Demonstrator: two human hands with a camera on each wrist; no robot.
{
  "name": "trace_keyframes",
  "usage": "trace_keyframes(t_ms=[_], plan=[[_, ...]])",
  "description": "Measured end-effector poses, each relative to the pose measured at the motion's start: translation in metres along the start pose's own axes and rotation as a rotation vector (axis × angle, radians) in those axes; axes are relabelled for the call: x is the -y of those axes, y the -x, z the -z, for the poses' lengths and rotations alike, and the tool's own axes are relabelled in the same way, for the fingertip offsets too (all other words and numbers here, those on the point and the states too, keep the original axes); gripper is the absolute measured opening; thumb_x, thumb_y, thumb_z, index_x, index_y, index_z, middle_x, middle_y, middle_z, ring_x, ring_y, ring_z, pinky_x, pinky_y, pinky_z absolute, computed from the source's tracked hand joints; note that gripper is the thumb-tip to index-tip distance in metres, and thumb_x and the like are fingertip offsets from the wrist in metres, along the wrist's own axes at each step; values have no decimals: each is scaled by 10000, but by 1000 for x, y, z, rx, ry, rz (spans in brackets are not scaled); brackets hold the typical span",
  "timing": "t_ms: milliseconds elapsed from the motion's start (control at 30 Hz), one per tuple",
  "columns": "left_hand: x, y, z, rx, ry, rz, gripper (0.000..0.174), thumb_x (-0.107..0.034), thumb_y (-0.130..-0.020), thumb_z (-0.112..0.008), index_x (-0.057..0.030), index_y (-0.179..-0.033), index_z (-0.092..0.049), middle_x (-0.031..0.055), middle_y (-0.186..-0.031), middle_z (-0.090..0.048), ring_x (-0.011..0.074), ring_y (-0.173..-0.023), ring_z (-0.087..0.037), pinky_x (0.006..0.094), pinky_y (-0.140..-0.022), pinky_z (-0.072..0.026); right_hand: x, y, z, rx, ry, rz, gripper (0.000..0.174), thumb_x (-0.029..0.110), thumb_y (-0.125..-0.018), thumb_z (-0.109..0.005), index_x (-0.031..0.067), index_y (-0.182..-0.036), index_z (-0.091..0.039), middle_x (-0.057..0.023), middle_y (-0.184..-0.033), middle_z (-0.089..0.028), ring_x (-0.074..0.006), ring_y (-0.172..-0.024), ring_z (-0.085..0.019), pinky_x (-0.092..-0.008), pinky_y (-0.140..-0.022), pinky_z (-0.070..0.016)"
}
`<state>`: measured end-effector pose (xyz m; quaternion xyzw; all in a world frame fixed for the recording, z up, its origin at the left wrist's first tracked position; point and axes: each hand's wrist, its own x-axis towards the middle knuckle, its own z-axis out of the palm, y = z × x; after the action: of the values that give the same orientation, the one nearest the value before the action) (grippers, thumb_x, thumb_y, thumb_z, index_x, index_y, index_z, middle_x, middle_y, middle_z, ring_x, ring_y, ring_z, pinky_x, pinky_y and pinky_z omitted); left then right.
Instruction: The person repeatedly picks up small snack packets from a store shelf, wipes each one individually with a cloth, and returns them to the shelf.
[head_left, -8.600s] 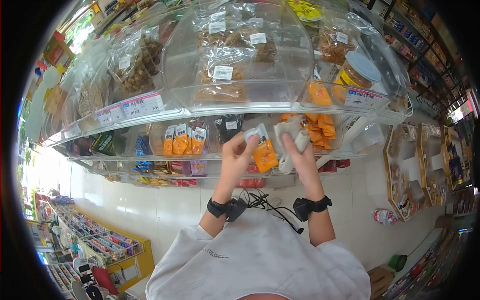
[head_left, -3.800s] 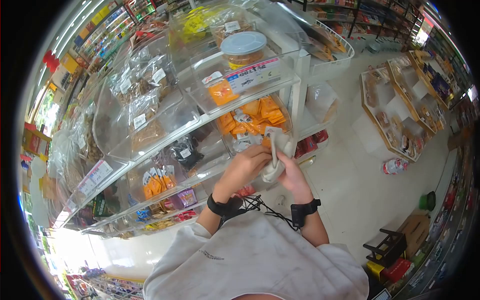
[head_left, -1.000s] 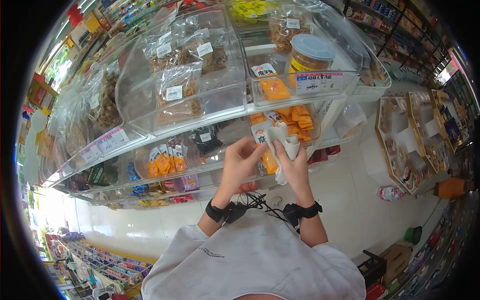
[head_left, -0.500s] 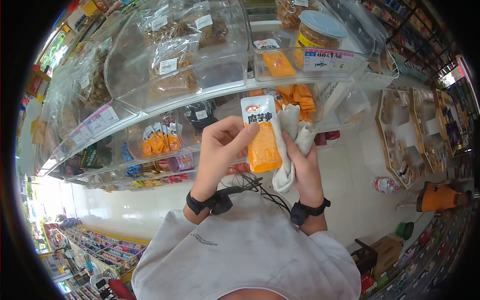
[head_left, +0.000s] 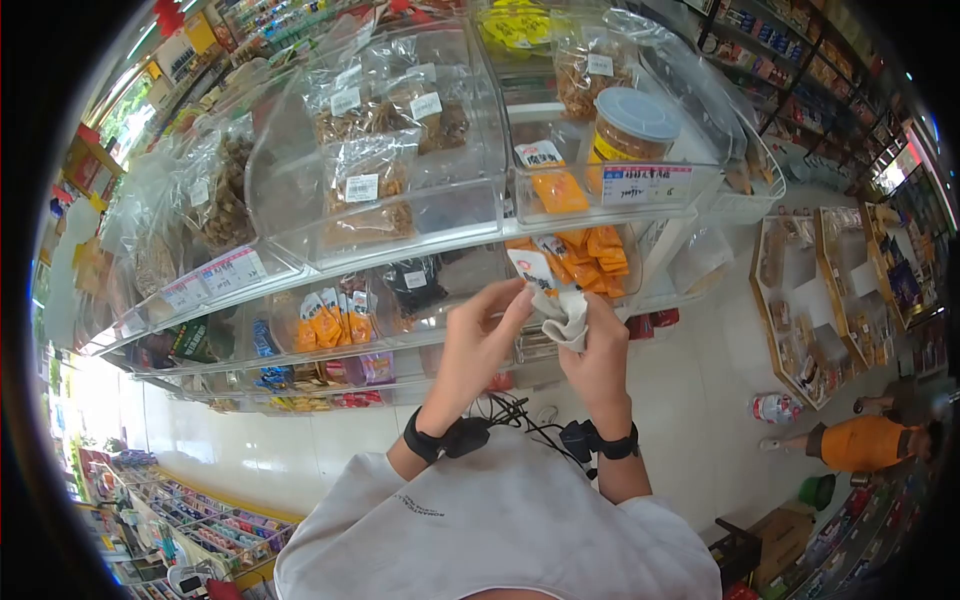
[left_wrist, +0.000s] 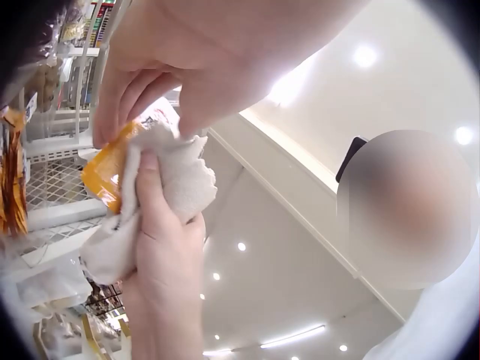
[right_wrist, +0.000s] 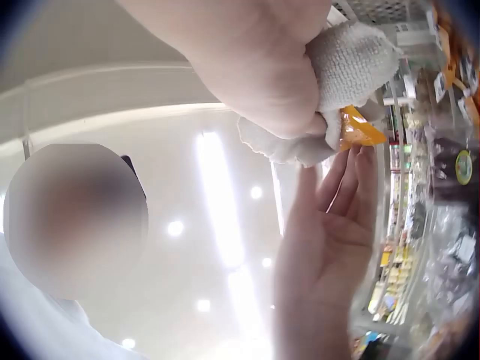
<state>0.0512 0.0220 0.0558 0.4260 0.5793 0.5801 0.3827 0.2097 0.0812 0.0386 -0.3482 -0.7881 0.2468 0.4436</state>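
An orange-and-white snack packet (head_left: 530, 268) is held upright in front of the shelf. My left hand (head_left: 478, 340) pinches it at its left edge between thumb and fingers. My right hand (head_left: 600, 355) grips a folded greyish-white cloth (head_left: 565, 325) that covers the packet's lower front in the head view. From the left wrist, the right thumb presses the cloth (left_wrist: 187, 176) against the packet, whose orange part (left_wrist: 105, 176) sticks out beside it. The right wrist view shows an orange corner (right_wrist: 361, 129) between the cloth and the left fingers (right_wrist: 346, 184).
Behind the hands a clear bin holds several orange packets (head_left: 600, 258). Above it stand a lidded tub (head_left: 632, 135) and another orange packet (head_left: 555, 185). More packets (head_left: 335, 318) fill a bin at left. A person in orange (head_left: 865, 447) is at right, near wooden-edged display stands (head_left: 790, 310).
The packet, earlier raised close and showing its whole front, is farther from the head. The cloth has moved from its right side across its front. The person in orange has shifted.
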Motion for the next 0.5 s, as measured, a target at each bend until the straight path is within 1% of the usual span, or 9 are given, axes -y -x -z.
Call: trace_keyframes(t_ms=[33, 100, 133, 233, 267, 333, 367, 467, 500], plan=[[6, -3, -5, -23, 100, -61, 422, -296, -1025, -606, 103, -1155, -649, 115, -990, -722, 107, -958, -651, 272, -822, -531, 3, -4, -1, 12, 34, 61, 372, -3, -716, -722, 14, -1085, -673, -150, -950, -666, -377, -920, -652, -412, -803, -535], [-7, -2, 3, 15, -23, 47, 436, -329, -1040, -577, 94, -1112, -655, 92, -979, -715, 95, -912, -650, 258, -776, -530, 8, -8, -4, 43, 104, 175, 384, 0, -716, -717, 14, -1096, -675, -165, -978, -669, -375, -965, -650, -421, -848, -531], [0, -7, 9, -2, 43, 61, 425, -323, -1042, -575, 90, -1096, -656, 86, -970, -714, 92, -896, -649, 254, -764, -532, 9, -6, -9, 83, 99, 148, 412, -23, -703, -692, 6, -1114, -672, -169, -1023, -676, -382, -1016, -639, -421, -911, -518], [23, -24, 21, -48, 191, 33, 394, -302, -1047, -568, 79, -1078, -662, 70, -941, -709, 85, -855, -649, 246, -731, -542, -14, 11, -8, 346, -6, 126, 445, -29, -696, -682, -7, -1140, -662, -156, -1053, -687, -403, -998, -640, -420, -912, -525], [21, -26, 22, -59, 205, -21, 385, -294, -1049, -564, 75, -1092, -666, 67, -929, -708, 85, -845, -650, 245, -721, -547, -20, 15, -5, 432, -89, 17, 427, -22, -732, -668, -22, -1158, -651, -156, -1041, -703, -354, -945, -682, -392, -877, -538], [22, -27, 27, -33, 78, -125, 375, -268, -1051, -560, 80, -1134, -674, 58, -907, -710, 89, -840, -658, 258, -693, -568, -25, 22, 5, 150, -252, -130, 316, 42, -841, -670, -29, -1148, -654, -138, -1023, -710, -269, -943, -680, -348, -845, -524], [20, -25, 27, 5, 62, -61, 350, -260, -1047, -568, 59, -1093, -705, 49, -930, -714, 75, -824, -656, 226, -675, -558, -27, 19, 8, 15, -332, -199, 270, 74, -896, -670, -32, -1143, -656, -128, -1015, -714, -227, -942, -679, -326, -829, -517], [31, -22, 28, 2, -79, -98, 264, -191, -1007, -632, 48, -1071, -723, 54, -902, -700, 80, -767, -632, 242, -635, -536, -12, 7, 20, -363, -519, -455, 283, 203, -991, -636, -23, -1160, -654, -78, -1047, -707, -131, -941, -645, -303, -814, -516], [32, -21, 25, 22, -81, -106, 249, -185, -991, -653, 42, -1063, -727, 68, -886, -694, 89, -746, -620, 256, -627, -527, -11, 4, 17, -301, -514, -420, 289, 221, -996, -634, -25, -1145, -656, -76, -1016, -710, -124, -909, -648, -296, -785, -517]])
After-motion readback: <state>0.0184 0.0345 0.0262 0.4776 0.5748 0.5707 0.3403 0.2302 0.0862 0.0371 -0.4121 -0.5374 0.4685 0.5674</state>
